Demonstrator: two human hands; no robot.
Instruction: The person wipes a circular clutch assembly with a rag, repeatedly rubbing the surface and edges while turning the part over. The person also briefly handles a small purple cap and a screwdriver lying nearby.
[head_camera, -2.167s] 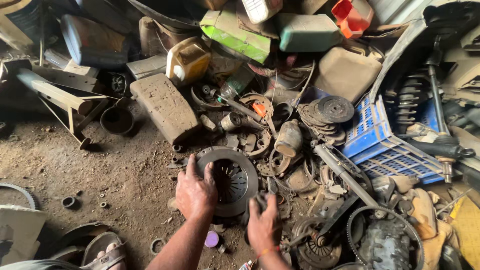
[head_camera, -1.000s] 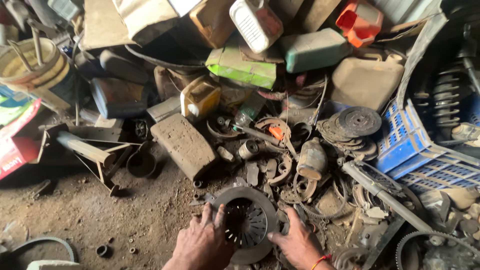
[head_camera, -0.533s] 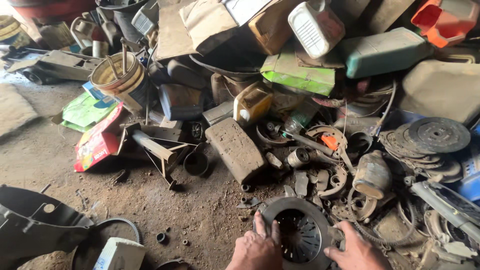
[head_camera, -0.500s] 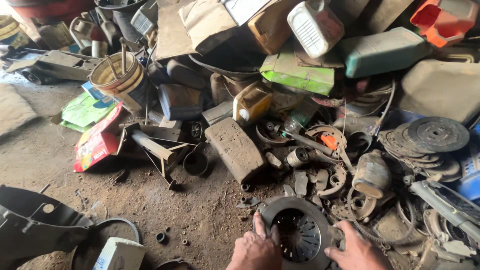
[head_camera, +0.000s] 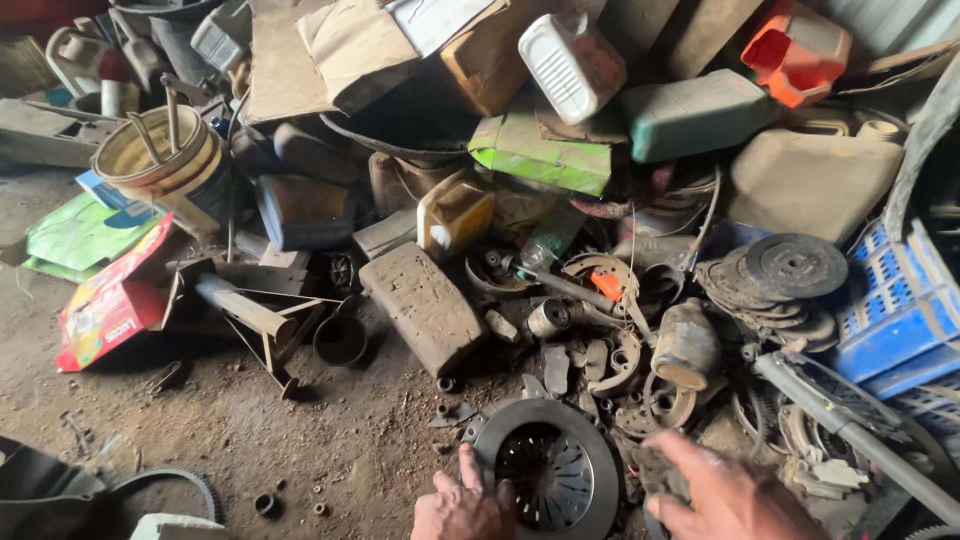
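Observation:
A round, dark metal clutch pressure plate (head_camera: 548, 480) with a slotted centre lies on the dirt floor at the bottom middle. My left hand (head_camera: 462, 505) grips its left rim, with the thumb on the plate's face and the fingers spread. My right hand (head_camera: 730, 495) is raised just off the plate's right edge, blurred, fingers stretched out and apart. It hovers over a dark grimy lump (head_camera: 657, 472) beside the plate. I cannot see whether it touches the lump.
A heap of scrap rises behind the plate: a dusty brick-like block (head_camera: 422, 305), yellow jerrycan (head_camera: 455, 212), stacked clutch discs (head_camera: 780, 275), blue crate (head_camera: 895, 320), brake shoes (head_camera: 610, 300), metal stand (head_camera: 255, 315). A red carton (head_camera: 110, 305) lies at left. Bare dirt floor (head_camera: 230, 430) lies to the left.
The view has swung right and the heap sits further left in frame. My right hand has come off the plate's right rim and lifted. My left hand stays on the left rim.

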